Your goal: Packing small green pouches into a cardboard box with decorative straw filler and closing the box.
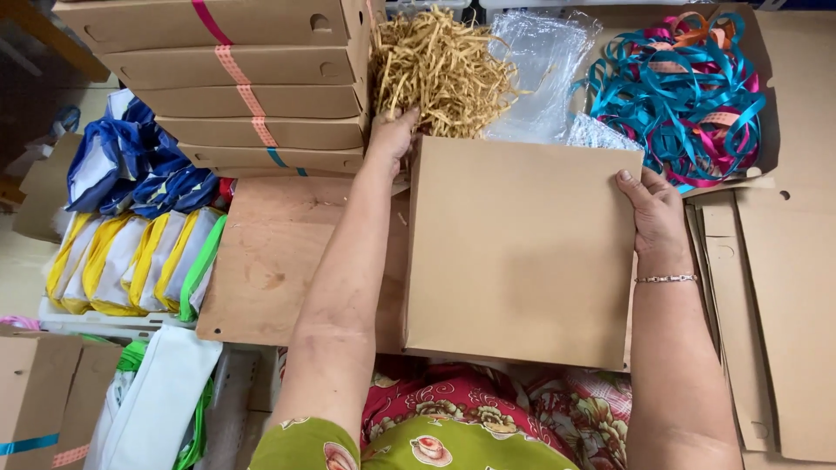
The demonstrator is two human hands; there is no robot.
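Box: brown card box (521, 252) lies flat at the middle of the worktop, its near edge over the person's lap, plain face up, so both hands can get at its sides
Right hand: right hand (655, 218) rests against the box's right edge near the top corner, fingers curled round the edge and thumb on the face, steadying it
Left hand: left hand (394, 135) reaches past the box's top left corner into the shred (440, 70), fingers closed in a loose pinch on the straw-coloured strands
Shred: paper heap sits just behind the box, within easy arm's reach
Bags: clear plastic bags (535, 74) lie to the right of the shred, touching it
Ribbons: teal and pink ribbons (684, 96) tangled on card at far right
Stack: folded boxes (235, 83) piled at far left, some banded with tape, kept off the work area
Board: wooden board (279, 261) underlies the box's left side
Blanks: flat card blanks (775, 305) lean by the right arm
Totes: yellow and blue bags (131, 252) stand in a row on the left
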